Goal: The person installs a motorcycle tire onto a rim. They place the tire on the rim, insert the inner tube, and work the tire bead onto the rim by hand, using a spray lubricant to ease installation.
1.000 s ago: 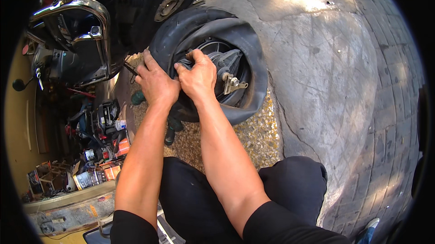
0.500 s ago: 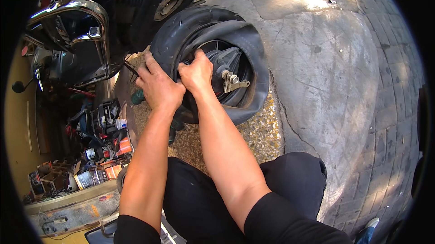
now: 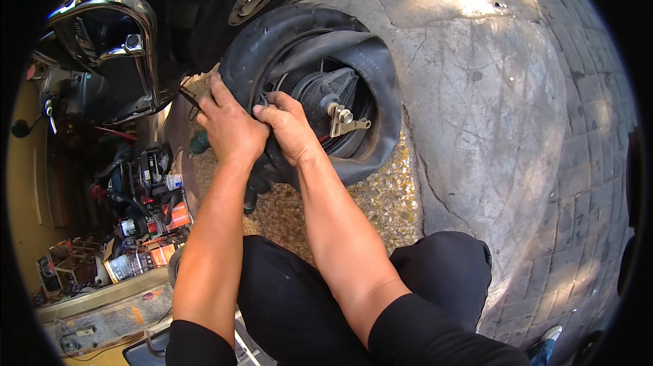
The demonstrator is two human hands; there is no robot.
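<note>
A black tyre [image 3: 238,60] lies around a wheel hub [image 3: 324,87] with a bolt and metal bracket [image 3: 343,127] at its centre. A loose, floppy inner tube [image 3: 381,73] loops over them. My left hand [image 3: 230,124] rests on the tyre’s left side, fingers stretched out and slightly spread, thumb hidden. My right hand [image 3: 289,124] lies beside it, fingers curled round the rubber at the left inner edge; exactly which layer it grips is hard to tell. Green gloves [image 3: 199,141] lie partly hidden just left of the tyre.
A parked scooter [image 3: 109,53] with chrome bars and a rear wheel [image 3: 252,2] stands upper left. Clutter of tools, boxes and parts [image 3: 156,226] fills the left. Cracked concrete [image 3: 483,128] meets paving [image 3: 592,162] at right. Another person’s shoe [image 3: 552,333] shows lower right.
My right hand has moved down and left along the inner edge, exposing more of the hub above it. My left hand has shifted slightly left, staying on the tyre.
</note>
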